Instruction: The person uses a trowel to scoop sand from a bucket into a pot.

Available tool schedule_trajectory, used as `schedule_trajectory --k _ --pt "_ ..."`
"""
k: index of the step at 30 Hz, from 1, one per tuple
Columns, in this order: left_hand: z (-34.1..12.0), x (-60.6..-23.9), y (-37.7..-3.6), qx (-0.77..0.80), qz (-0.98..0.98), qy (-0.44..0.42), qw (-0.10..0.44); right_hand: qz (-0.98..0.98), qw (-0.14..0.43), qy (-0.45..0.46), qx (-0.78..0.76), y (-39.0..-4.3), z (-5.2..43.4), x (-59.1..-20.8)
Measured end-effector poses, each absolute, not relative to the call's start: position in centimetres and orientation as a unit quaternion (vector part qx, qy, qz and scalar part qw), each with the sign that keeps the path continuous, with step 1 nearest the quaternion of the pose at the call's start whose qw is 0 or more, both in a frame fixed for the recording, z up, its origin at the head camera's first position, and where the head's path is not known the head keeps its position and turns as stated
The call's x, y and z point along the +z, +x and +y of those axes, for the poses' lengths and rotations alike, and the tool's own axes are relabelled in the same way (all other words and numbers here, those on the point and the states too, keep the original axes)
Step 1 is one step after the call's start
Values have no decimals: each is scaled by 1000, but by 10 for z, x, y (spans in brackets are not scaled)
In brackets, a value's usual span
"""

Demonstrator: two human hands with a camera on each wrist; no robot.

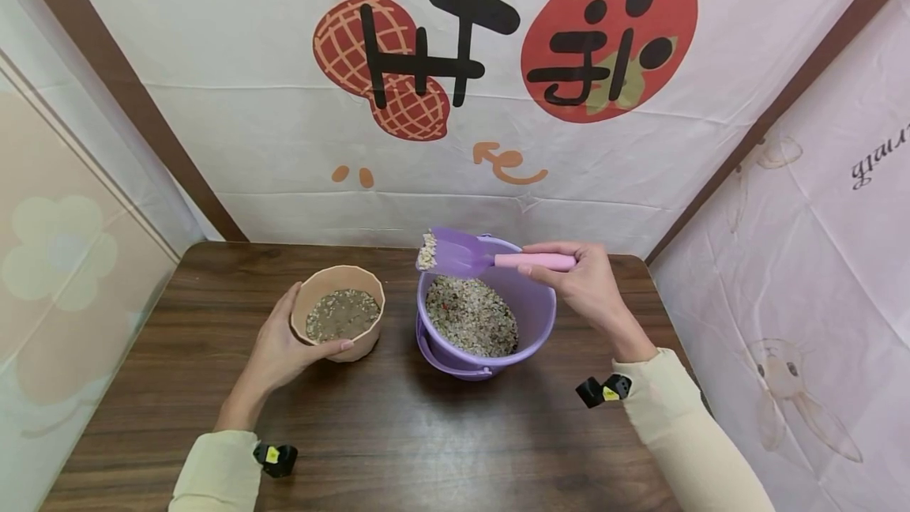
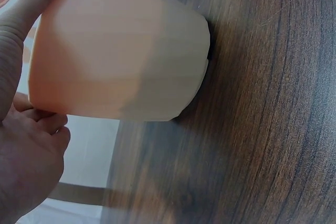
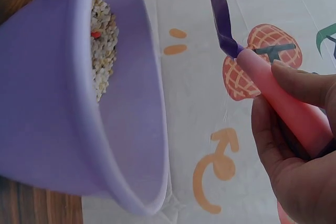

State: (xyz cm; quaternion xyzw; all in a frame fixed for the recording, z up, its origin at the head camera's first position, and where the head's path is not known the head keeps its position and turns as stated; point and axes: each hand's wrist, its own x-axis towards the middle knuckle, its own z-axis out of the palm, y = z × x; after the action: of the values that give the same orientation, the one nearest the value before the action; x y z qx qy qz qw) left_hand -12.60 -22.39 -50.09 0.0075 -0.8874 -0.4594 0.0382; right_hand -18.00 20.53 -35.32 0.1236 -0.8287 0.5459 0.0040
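My left hand holds a peach-coloured flower pot from its left side, thumb at the near rim and fingers round the far side. Brownish soil with pale grit around its edge lies inside the pot. My right hand grips the pink handle of a toy shovel with a purple blade. A little pale gravel lies at the blade's tip. Beneath the shovel stands a purple bucket, partly filled with mixed gravel. In the right wrist view the shovel is above the bucket's rim.
Pot and bucket stand apart on a dark wooden table. The bucket's handle hangs down on the near side. A printed white cloth rises behind the table's back edge, with more cloth at both sides.
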Motion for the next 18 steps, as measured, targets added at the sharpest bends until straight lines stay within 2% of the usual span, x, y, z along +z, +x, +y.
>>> schedule_trajectory --k 18 --pt "-223 -500 -126 -458 -888 6 43 -822 11 148 550 -188 180 -345"
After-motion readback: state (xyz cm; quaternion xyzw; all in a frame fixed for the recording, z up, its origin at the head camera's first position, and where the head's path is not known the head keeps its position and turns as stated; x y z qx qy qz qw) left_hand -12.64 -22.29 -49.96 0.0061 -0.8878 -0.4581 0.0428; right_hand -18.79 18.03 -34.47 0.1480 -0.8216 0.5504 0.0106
